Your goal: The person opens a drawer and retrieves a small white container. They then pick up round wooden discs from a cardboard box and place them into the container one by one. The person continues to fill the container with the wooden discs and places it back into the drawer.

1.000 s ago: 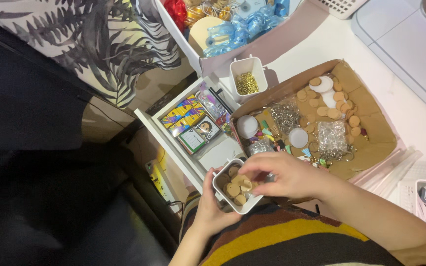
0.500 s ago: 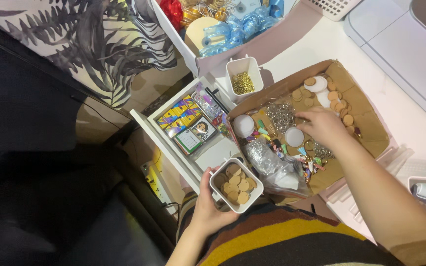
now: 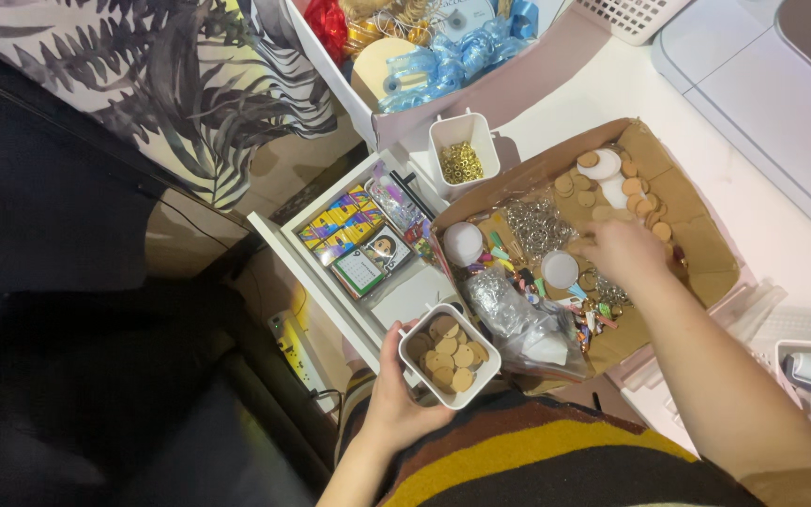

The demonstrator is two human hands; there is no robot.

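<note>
My left hand grips a small white square tub filled with round wooden discs, held low above my lap. My right hand reaches into a flat cardboard box, fingers curled down among loose wooden discs and small trinkets. Whether it has picked anything up is hidden under the fingers. In the box also lie a clear plastic bag, a heap of metal rings and white round lids.
A second white tub of gold rings stands behind the box. An open white drawer holds colourful card packs. A pink box of blue ribbons sits further back, a white machine at the right.
My right hand left the tub of discs and moved up and right into the cardboard box. The left hand keeps holding the tub.
</note>
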